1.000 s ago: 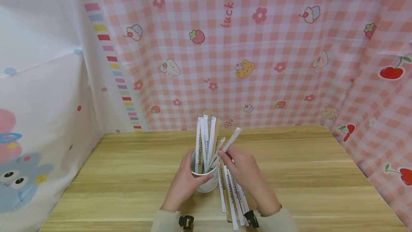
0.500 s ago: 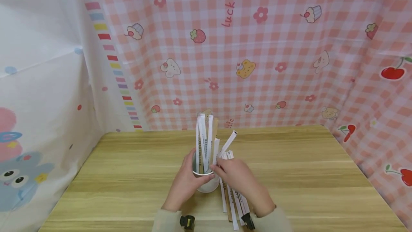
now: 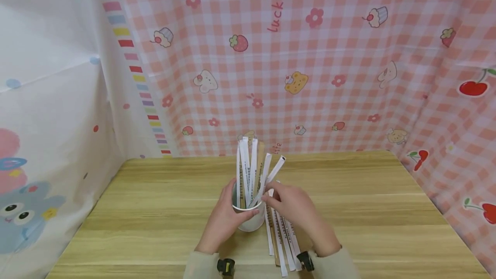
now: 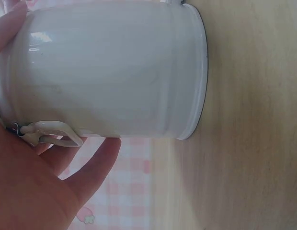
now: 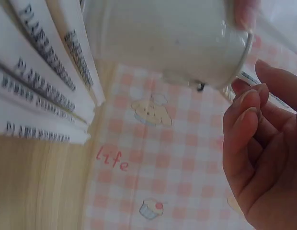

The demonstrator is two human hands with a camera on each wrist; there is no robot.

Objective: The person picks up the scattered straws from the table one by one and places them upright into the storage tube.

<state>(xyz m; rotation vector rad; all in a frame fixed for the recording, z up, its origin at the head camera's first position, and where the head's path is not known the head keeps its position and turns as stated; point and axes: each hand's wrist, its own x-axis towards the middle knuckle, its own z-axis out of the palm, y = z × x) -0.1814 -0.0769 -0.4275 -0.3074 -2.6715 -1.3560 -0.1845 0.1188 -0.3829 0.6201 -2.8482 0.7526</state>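
Observation:
A white cup (image 3: pixel 251 224) holds several paper-wrapped straws (image 3: pixel 245 171), mostly white with a tan one among them. My left hand (image 3: pixel 221 221) grips it from the left, with the thumb along the near rim. The left wrist view shows the glossy cup (image 4: pixel 105 72) with a small side handle (image 4: pixel 55 132) by the palm. At the cup's right rim, my right hand (image 3: pixel 294 206) pinches a wrapped straw (image 3: pixel 277 168) that leans out to the right. In the right wrist view, part of a thin strip shows between the thumb and curled fingers of the hand (image 5: pixel 268 139).
More wrapped straws (image 3: pixel 286 244) lie side by side on the wooden table (image 3: pixel 155 218), right of the cup and under my right forearm. Their printed ends (image 5: pixel 48 76) appear in the right wrist view. A pink checked cloth (image 3: pixel 271 63) hangs behind the table.
My right hand has dipped toward the cup's rim, then risen slightly. A white straw near its fingers has shifted and stands higher out of the cup. My left hand keeps its grip.

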